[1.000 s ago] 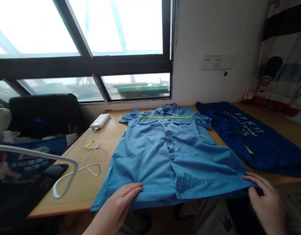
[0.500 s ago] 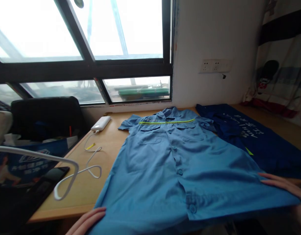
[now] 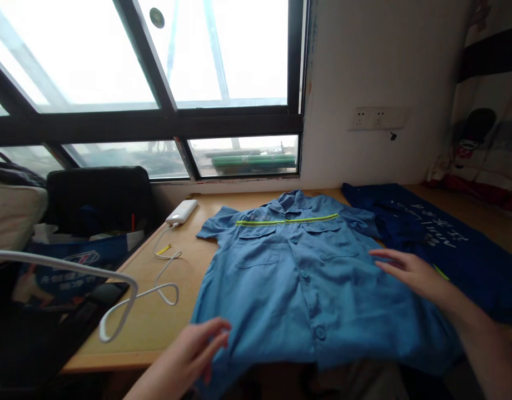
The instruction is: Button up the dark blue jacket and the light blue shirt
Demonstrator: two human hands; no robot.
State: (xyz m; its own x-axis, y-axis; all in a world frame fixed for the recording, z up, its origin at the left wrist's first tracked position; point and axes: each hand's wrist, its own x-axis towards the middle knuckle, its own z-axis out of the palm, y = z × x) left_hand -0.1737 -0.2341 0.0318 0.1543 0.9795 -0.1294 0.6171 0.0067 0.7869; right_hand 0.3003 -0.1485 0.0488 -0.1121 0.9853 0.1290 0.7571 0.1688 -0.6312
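Note:
A blue short-sleeved work shirt (image 3: 268, 289) lies front up on the wooden table, buttoned down the middle. It has two chest pockets and a yellow-green stripe across the chest; its lower hem hangs over the table's front edge. My left hand (image 3: 197, 353) is at the shirt's lower left side, fingers loosely bent and apart, holding nothing I can see. Over the shirt's right side my right hand (image 3: 414, 275) is stretched out with its fingers open. Whether either hand touches the cloth, I cannot tell.
A dark blue garment with white lettering (image 3: 439, 222) lies to the right. On the table's left (image 3: 126, 339) are a white power bank (image 3: 183, 211) and a looping white cable (image 3: 168, 294). A black chair (image 3: 99, 194) and a blue bag (image 3: 84, 261) stand at the left.
Both hands have let go of the shirt's lower corners. My right hand has moved forward and inward, my left slightly forward and right. The hem, held out before, now droops.

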